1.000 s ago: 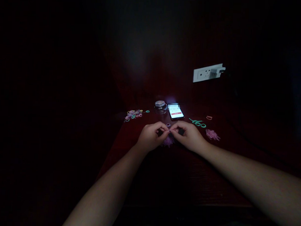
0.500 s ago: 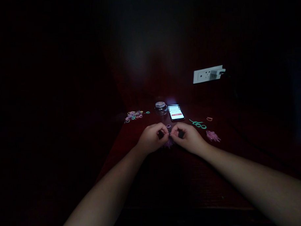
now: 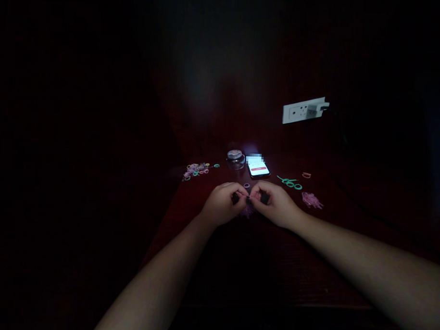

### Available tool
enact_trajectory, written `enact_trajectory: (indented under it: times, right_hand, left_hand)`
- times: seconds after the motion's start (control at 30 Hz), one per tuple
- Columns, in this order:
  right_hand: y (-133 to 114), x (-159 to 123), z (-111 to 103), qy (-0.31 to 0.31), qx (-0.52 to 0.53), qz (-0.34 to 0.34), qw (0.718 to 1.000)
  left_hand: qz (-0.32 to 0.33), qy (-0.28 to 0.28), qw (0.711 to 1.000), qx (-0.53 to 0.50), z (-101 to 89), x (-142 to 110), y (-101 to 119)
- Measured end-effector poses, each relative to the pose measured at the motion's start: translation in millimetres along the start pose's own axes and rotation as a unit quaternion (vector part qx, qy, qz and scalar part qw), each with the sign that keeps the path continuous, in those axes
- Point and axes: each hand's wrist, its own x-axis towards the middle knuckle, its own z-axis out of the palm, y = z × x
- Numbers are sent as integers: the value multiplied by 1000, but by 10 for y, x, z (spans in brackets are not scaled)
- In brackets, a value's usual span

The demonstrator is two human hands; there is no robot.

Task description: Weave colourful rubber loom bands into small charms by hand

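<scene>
Over the dark red table, my left hand [image 3: 224,202] and my right hand [image 3: 274,203] meet fingertip to fingertip, each closed in a pinch. Whatever sits between the fingertips is tiny and too dim to name. Just below them lies a purple pile of small pieces [image 3: 246,212], partly covered by the hands. A small purple ring [image 3: 246,185] rests on the table right beyond the fingertips. To the right of my right hand are a pink pile of small pieces [image 3: 312,200] and several green rings [image 3: 290,183] with a strip.
At the back stand a clear round jar [image 3: 235,160] with a lid and a lit phone [image 3: 258,167]. A mixed heap of coloured rings [image 3: 198,170] lies at the left, a salmon-coloured ring [image 3: 306,175] at the right. On the wall is a socket [image 3: 304,110] with a plug.
The hands stay pinched together, with only slight finger movement. The whole view has shifted a little, so everything sits slightly lower in the picture.
</scene>
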Motion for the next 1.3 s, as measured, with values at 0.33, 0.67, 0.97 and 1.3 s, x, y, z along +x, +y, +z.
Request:
enact_trajectory:
  times: [0.33,0.67,0.97,1.3]
  right_hand:
    - [11,12,-10,21,9,12,1000]
    - [32,8,-14,17,-5,7,1000]
    - [22,3,-10,-1,-1,8,1000]
    - [37,28,1,8,13,24,1000]
  left_hand:
    - [-34,-13,999,-8,-14,-12,10]
    - [-31,11,999,4,-28,-10,20]
    - [-29,11,999,-10,-20,-10,13]
    - [-30,6,999,-20,-35,-8,43]
